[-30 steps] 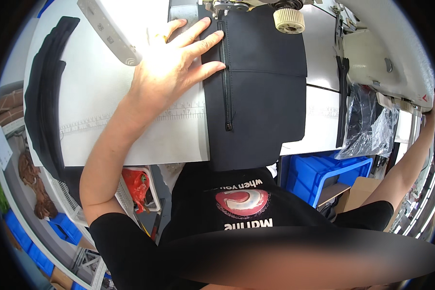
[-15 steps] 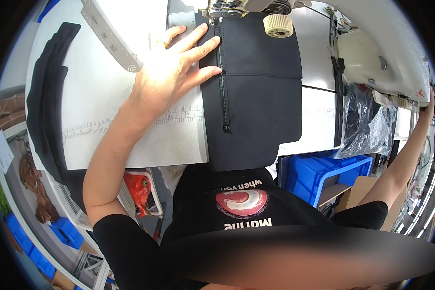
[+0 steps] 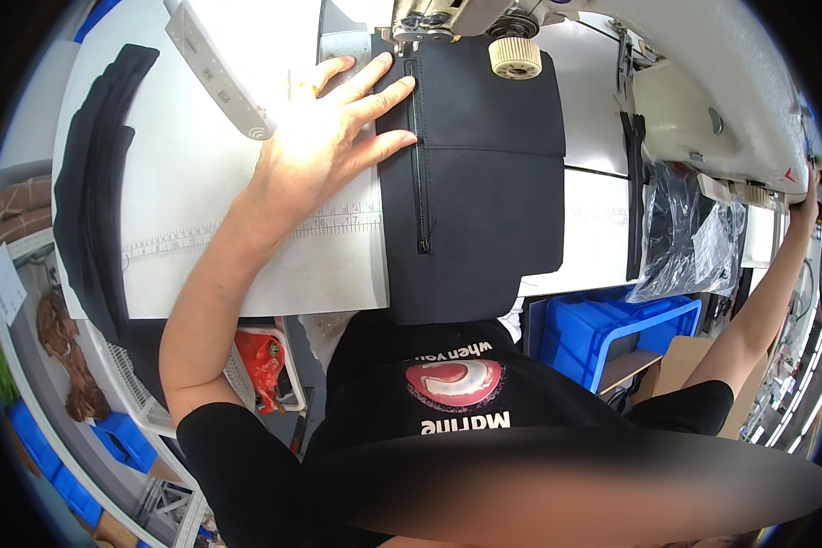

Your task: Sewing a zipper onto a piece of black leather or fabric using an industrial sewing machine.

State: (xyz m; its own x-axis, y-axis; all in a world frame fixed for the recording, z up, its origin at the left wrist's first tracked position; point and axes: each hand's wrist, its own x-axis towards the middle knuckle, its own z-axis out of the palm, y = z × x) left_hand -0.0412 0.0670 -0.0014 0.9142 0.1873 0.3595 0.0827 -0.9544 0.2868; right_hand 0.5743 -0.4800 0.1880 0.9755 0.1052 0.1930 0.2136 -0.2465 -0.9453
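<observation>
A black fabric piece [image 3: 493, 210] with a zipper [image 3: 419, 192] and stitched seams lies under the presser foot of a sewing machine [image 3: 407, 41]. My left hand [image 3: 329, 128] is flat and spread across the white table and the fabric's left edge, fingertips by the zipper just left of the foot. My right hand [image 3: 808, 196] is at the far right end of the machine's pale body [image 3: 731, 73]; its fingers are largely hidden there. A knurled cream knob [image 3: 514, 57] sits on the machine head.
Black strips [image 3: 91, 183] lie left on the white table [image 3: 183, 288], below a pale control arm [image 3: 219, 73]. A black zipper strip [image 3: 634, 219] and clear plastic-wrapped pieces [image 3: 685, 237] lie right. Below are a blue bin [image 3: 566, 329], cardboard [image 3: 694, 356] and a white basket [image 3: 137, 393].
The machine, fabric and left hand appear slightly lower and further left than before, as the view shifts a little. Both hands otherwise keep much the same position.
</observation>
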